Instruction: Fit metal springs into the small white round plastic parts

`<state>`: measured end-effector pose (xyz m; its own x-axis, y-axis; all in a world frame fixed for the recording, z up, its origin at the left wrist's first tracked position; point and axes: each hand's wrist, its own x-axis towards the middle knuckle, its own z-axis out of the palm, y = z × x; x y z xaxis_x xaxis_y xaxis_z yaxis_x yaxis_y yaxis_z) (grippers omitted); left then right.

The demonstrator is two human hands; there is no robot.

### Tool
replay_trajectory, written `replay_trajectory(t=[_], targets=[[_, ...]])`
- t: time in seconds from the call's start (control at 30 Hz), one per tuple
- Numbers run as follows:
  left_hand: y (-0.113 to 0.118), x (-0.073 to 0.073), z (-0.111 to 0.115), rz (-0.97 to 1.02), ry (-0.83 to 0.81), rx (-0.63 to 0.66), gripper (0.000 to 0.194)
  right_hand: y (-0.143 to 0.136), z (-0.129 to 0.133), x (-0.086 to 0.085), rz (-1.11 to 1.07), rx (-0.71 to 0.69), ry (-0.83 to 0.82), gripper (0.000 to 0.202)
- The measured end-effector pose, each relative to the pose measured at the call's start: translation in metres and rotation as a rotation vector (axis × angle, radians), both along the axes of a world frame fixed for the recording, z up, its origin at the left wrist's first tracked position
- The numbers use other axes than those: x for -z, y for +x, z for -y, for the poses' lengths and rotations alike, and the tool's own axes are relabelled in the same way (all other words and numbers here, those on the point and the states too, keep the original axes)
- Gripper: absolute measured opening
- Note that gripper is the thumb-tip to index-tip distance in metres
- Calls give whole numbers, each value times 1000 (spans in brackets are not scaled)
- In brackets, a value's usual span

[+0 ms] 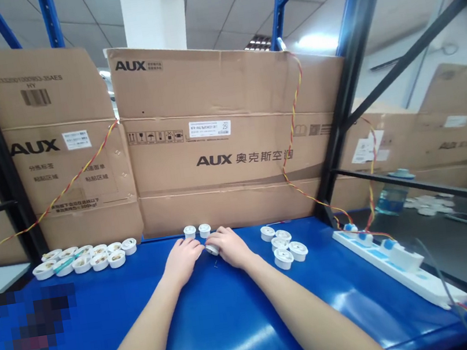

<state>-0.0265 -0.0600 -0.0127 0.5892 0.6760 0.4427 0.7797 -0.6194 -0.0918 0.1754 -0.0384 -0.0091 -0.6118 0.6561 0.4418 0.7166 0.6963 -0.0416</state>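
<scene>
Both hands are close together at the middle of the blue table, near the cardboard backing. My right hand point(230, 248) pinches a small round white plastic cup point(213, 250), tilted and partly covered by the fingers. My left hand point(185, 259) is just to the left, its fingers bent together with the tips towards that cup; whether they grip anything is hidden. Directly behind the hands stand two white cups, the left one point(190, 232) and the right one point(205, 229). A tiny thin dark piece point(216, 264) shows just below the held cup.
On the left, several white cups point(82, 264) stand in rows, with a teal tool point(65, 264) lying across them. Several more white cups point(283, 258) are grouped right of my hands. A white power strip point(400, 267) runs along the right edge. Cardboard point(229, 205) walls the back.
</scene>
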Motion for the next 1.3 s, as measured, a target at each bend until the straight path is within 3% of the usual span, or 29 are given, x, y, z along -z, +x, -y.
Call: replay_trajectory(t=[0.23, 0.43, 0.5, 0.6, 0.67, 0.8, 0.83, 0.9, 1.0, 1.13, 1.3], targets=[[-8, 2, -2, 68, -32, -2, 37, 1, 1, 1, -48, 58, -44, 35], [-16, 5, -3, 230, -100, -74, 48, 12, -7, 15, -255, 284, -155, 43], [-19, 9, -5, 308, -132, -155, 46, 15, -12, 21, -308, 388, -246, 44], [-25, 20, -11, 485, -306, -416, 44, 19, -16, 29, -309, 514, -369, 54], [-28, 26, -15, 551, -370, -514, 47, 19, -17, 31, -286, 558, -376, 62], [-29, 26, -12, 561, -228, -641, 58, 15, -12, 25, -297, 593, -255, 59], [-28, 23, -10, 557, -189, -662, 56, 14, -10, 22, -304, 617, -227, 52], [-27, 19, -4, 537, -189, -669, 33, 12, -7, 16, -308, 665, -206, 40], [-28, 16, -3, 477, -267, -674, 20, 11, -7, 13, -226, 619, -317, 39], [-33, 24, -15, 399, -349, -580, 31, 13, -14, 21, -178, 416, -315, 31], [-34, 32, -26, 348, -452, -484, 39, 10, -20, 28, -123, 264, -315, 44]])
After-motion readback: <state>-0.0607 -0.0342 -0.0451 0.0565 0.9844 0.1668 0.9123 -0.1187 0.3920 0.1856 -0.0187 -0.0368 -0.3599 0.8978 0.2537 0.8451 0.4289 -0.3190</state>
